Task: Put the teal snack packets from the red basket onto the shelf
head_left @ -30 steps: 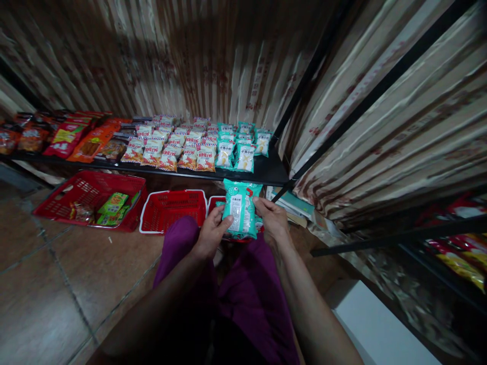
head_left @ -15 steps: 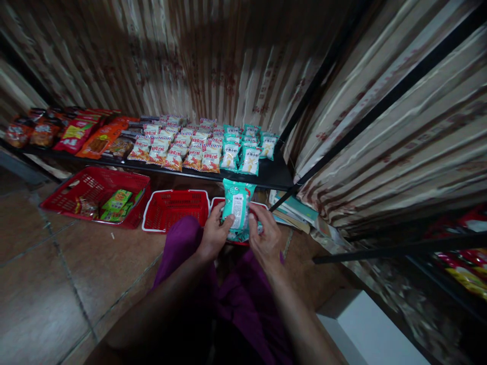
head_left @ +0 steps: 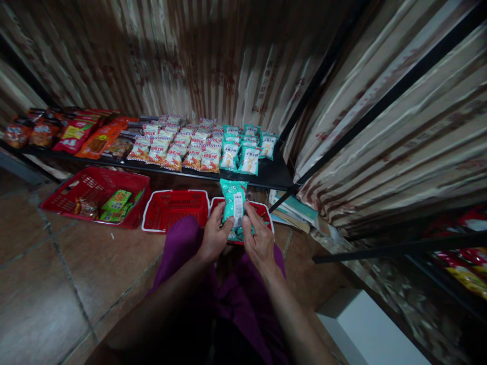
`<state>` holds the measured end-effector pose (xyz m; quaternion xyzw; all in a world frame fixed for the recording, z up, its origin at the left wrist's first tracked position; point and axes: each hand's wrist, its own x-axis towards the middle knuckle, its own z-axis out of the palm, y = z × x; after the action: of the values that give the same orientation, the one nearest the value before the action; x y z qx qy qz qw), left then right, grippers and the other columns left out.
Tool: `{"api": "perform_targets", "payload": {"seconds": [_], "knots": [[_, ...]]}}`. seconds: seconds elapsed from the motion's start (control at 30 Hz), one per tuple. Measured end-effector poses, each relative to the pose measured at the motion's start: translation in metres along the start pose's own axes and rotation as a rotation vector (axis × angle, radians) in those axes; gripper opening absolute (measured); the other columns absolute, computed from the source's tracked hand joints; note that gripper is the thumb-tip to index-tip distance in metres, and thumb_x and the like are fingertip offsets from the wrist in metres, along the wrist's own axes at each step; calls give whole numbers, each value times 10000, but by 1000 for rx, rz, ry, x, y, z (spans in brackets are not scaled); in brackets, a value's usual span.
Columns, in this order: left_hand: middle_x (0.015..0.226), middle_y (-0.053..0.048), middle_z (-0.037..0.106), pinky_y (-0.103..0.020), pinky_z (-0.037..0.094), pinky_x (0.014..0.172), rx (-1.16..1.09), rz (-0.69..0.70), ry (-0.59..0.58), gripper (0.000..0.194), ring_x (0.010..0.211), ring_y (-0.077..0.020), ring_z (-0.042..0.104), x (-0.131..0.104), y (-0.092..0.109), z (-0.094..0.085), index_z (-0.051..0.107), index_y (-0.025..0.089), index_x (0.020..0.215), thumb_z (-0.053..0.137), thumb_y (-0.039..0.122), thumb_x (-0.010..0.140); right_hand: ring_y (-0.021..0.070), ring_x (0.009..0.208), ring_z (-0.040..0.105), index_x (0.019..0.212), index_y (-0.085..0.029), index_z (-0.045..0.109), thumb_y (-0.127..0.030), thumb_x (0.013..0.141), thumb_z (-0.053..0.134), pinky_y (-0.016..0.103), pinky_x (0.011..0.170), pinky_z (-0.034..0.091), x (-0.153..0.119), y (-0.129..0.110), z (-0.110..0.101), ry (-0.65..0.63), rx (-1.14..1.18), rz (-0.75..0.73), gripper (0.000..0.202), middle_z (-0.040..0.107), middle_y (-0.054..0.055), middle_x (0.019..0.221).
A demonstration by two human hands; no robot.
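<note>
This looks like a small snack shop or its stockroom. A low black shelf [head_left: 280, 173] carries sealed packets grouped by kind in close rows: teal-edged bags [head_left: 249, 160], cream-and-orange bags [head_left: 211, 157], flat orange packs [head_left: 101, 142] and red pouches [head_left: 74, 136]. Red plastic shopping baskets [head_left: 176, 210] stand on the tiled floor [head_left: 122, 258], and more bright packets [head_left: 470, 274] fill another shelf at the right.

Held pkt [head_left: 231, 195] over R basket [head_left: 271, 228], other baskets [head_left: 175, 210] L, shelf [head_left: 274, 172] behind, box [head_left: 375, 329] R.
</note>
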<state>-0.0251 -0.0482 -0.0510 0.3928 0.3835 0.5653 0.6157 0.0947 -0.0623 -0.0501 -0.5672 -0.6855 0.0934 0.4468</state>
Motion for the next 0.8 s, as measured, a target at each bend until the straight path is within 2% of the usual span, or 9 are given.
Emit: {"api": "perform_targets", "payload": {"seconds": [0.17,0.3,0.37,0.47,0.63,0.8], "knots": [[1312,-96,543,-364,405,1015,94,11,23,526,1187,-236,524,-7,0,0,500,209,1270,643,301,772,225,1288,454,1345,-187,474,-400,916,401,426,1078,362,-4,-3,6,-66,118,131,485,497,100,1383],[1406,-49,458,-354,254,1122,251,72,74,399,1335,-224,362,-14,2,2,590,248,1209,596,308,815,222,1315,416,1347,-238,469,-466,889,439,424,1103,319,-7,-1,10,-96,376,280,512,486,62,1397],[1434,-41,422,-350,199,1142,332,71,96,349,1359,-223,322,-17,3,4,626,251,1174,565,305,835,220,1289,447,1320,-252,499,-485,865,478,404,1092,338,-8,-2,10,-102,490,333,512,532,47,1355],[1456,-31,390,-366,190,1140,419,77,101,329,1360,-233,312,-21,3,6,642,265,1162,525,300,856,219,1209,519,1276,-267,539,-475,838,528,378,1048,390,-8,-2,10,-126,590,346,485,594,30,1277],[1461,-20,390,-396,153,1143,463,103,46,341,1369,-243,289,-26,3,9,626,295,1191,482,314,882,221,1075,593,1240,-250,558,-438,785,613,354,951,458,-11,3,13,-148,662,439,495,637,32,1199],[1396,-46,481,-382,186,1140,430,146,-12,356,1339,-230,346,-26,8,11,615,255,1207,492,280,874,214,991,628,1173,-242,592,-408,708,704,363,900,483,-16,8,19,-32,951,656,506,668,42,1135]]}}
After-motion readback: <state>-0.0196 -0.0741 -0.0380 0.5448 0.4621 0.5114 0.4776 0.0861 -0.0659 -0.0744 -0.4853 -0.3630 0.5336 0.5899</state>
